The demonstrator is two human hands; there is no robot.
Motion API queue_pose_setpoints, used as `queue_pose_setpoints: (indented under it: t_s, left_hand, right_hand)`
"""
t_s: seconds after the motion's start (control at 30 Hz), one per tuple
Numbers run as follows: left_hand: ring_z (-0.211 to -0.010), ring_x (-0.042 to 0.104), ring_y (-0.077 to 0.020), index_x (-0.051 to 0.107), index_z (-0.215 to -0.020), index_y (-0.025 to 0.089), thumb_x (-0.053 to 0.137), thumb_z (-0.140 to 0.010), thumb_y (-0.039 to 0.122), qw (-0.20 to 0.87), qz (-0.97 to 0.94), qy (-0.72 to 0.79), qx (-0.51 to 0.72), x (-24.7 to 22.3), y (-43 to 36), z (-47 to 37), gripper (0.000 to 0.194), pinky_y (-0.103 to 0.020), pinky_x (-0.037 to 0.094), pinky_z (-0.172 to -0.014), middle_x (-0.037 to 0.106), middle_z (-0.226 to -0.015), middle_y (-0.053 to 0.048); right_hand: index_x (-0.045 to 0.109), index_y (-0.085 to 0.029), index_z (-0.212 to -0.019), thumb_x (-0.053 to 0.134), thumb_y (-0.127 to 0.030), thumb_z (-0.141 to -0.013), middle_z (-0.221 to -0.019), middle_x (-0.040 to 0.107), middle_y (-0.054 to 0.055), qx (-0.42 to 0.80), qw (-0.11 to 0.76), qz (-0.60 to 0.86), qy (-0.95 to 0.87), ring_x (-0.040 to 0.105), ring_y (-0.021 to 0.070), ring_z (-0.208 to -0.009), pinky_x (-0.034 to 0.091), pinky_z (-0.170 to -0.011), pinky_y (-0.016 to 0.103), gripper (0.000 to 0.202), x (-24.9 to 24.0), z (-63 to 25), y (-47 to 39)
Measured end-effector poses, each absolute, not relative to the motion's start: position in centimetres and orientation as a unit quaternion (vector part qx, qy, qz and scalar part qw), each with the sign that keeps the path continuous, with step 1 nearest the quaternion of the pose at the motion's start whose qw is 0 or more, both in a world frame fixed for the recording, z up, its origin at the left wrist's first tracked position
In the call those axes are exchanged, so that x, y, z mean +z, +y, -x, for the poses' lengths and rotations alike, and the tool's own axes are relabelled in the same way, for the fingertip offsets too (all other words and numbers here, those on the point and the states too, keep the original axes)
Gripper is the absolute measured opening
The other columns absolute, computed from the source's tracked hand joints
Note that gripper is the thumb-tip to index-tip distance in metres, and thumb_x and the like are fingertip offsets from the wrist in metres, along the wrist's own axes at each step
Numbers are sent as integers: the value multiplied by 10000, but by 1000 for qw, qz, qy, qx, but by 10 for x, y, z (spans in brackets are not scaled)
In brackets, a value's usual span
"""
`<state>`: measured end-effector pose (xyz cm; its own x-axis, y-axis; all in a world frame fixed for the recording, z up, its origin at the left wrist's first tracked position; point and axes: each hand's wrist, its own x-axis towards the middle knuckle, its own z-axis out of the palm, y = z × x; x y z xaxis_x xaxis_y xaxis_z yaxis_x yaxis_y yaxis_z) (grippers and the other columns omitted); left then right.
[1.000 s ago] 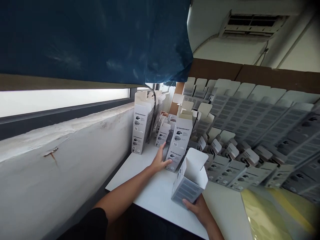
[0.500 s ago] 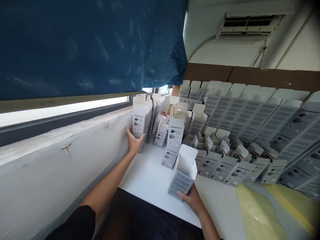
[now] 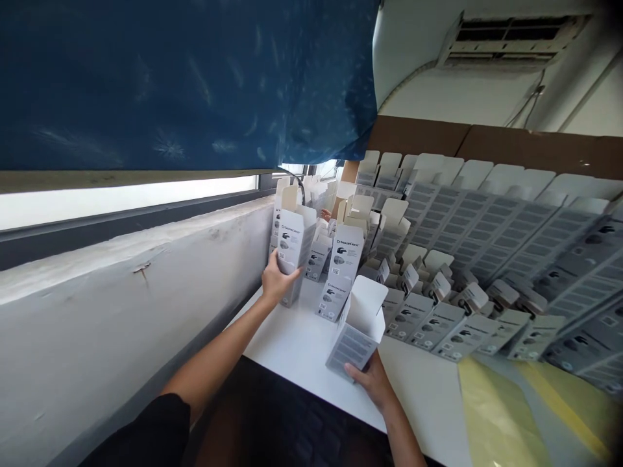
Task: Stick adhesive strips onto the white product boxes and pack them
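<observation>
My left hand point(image 3: 278, 280) grips the lower part of an upright white-and-grey box point(image 3: 291, 235) near the wall, its top flaps raised. With its top open, another box point(image 3: 351, 347) leans a little over the white table point(image 3: 296, 331), and my right hand point(image 3: 367, 375) is closed around its lower right side. Between the two held boxes, a printed box point(image 3: 344, 256) stands behind a lower printed face point(image 3: 331, 297). Smaller open boxes point(image 3: 316, 259) are just right of the box in my left hand.
Many open boxes point(image 3: 462, 227) are stacked in rows at the right. Yellow sheeting point(image 3: 501, 408) lies at the table's right. The wall point(image 3: 146, 311) and window ledge run along the left, below a blue curtain point(image 3: 195, 84). Another person's hand point(image 3: 326, 213) shows behind the boxes.
My left hand has moved right with its box, away from the wall, and another box now shows behind it. My right hand keeps its box in nearly the same place. The view has shifted slightly.
</observation>
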<state>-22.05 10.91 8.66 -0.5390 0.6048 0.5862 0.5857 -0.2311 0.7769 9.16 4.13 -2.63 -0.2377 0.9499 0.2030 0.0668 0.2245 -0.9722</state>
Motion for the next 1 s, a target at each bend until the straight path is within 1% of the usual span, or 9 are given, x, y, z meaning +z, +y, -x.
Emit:
queue_pose_setpoints:
  t_s: [0.2,0.4,0.5,0.67,0.73,0.8,0.9,1.0]
  left_hand:
    - [-1194,643,-329,411,-1414,254,824,-694,426,55,-510,610,603,92,130,172,848,-411,531,-950,650,-1344,-107]
    - [-1231,617,-339,361,-1432,272,783,-735,403,83,-531,600,592,95,146,153,826,-426,533,-923,621,-1379,-107]
    - [-1253,597,-348,336,-1447,256,767,-747,424,93,-544,593,586,95,146,153,839,-442,525,-943,588,-1412,-123]
    - [-1317,541,-358,301,-1477,228,699,-800,513,110,-561,584,576,90,141,157,836,-476,498,-1006,498,-1492,-157]
    - [-1322,536,-358,302,-1479,211,688,-808,524,114,-562,581,578,85,141,160,835,-483,498,-1012,488,-1493,-177]
    - [-1322,539,-340,320,-1470,198,674,-823,519,108,-562,573,587,80,142,166,804,-472,487,-1038,509,-1467,-183]
    - [-1367,489,-304,349,-1443,179,633,-865,478,71,-546,561,618,79,146,181,710,-457,400,-1139,500,-1453,-180]
    - [-1459,351,-286,308,-1449,159,642,-865,386,14,-507,562,654,90,155,206,710,-448,259,-1228,387,-1516,-188]
  right_hand:
    - [472,-241,-1246,785,-378,-660,-1233,677,134,479,463,406,-625,659,327,-1117,513,-991,511,679,-25,-91,40]
    - [468,-237,-1254,787,-377,-647,-1224,682,135,484,462,407,-622,663,333,-1114,524,-977,495,700,-22,-90,39]
    - [466,-246,-1217,785,-370,-642,-1232,678,132,488,462,406,-620,664,335,-1115,525,-977,496,669,-20,-89,39]
    - [460,-249,-1186,795,-377,-631,-1286,648,147,482,461,414,-619,640,344,-1161,504,-1009,513,661,-20,-89,39]
    - [458,-246,-1188,795,-381,-630,-1276,651,151,483,460,415,-619,640,346,-1160,500,-1014,518,666,-20,-89,39]
    - [459,-247,-1188,792,-380,-630,-1256,661,148,488,460,411,-617,648,345,-1147,505,-1007,518,663,-20,-89,39]
    - [466,-251,-1192,792,-372,-635,-1257,662,142,488,465,407,-616,652,342,-1141,512,-996,516,657,-20,-89,38]
    - [467,-255,-1209,798,-363,-643,-1267,657,135,487,468,405,-617,653,335,-1137,511,-998,514,665,-21,-90,38]
